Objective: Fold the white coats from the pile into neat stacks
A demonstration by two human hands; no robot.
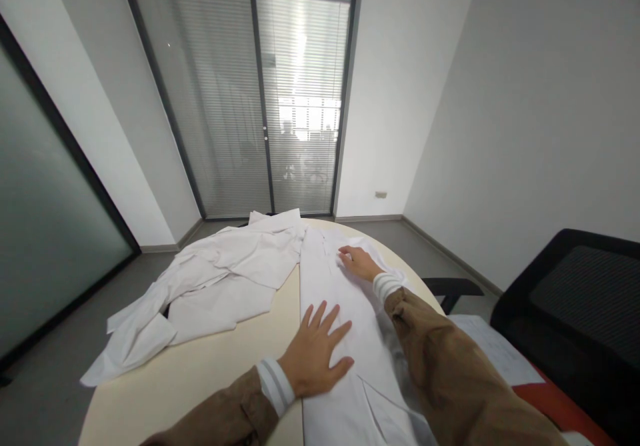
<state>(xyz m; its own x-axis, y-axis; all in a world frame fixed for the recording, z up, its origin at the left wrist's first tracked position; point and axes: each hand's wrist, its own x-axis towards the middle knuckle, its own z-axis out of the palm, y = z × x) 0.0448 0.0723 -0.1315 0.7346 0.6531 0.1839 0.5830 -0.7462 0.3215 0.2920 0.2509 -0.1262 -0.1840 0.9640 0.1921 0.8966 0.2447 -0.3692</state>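
On the tabletop, right half: a white garment (345, 339), laid out long and flat, running from the near edge toward the far edge.
Carrier: round, cream-coloured table (200, 373); its bare surface shows between the two heaps of cloth.
Left hand (315, 356): palm down on the near part of the white garment, at its left border; fingers spread apart and flat, gripping nothing.
Right hand (357, 261): reaching farther along the same garment, toward the far edge; fingers together and lying on the cloth, pressing rather than clasping.
Sleeves: brown, with white striped cuffs (274, 385) at both wrists.
Second item: a crumpled white garment (210, 286) spread over the left and far part of the tabletop, one end hanging over the left edge; it touches the flat garment near the far edge.
Beside the table, right: black mesh chair (575, 313); a sheet of paper (490, 346) and a red surface (560, 399) below it.
Backdrop: glass sliding door with blinds (255, 99), grey floor, white walls.
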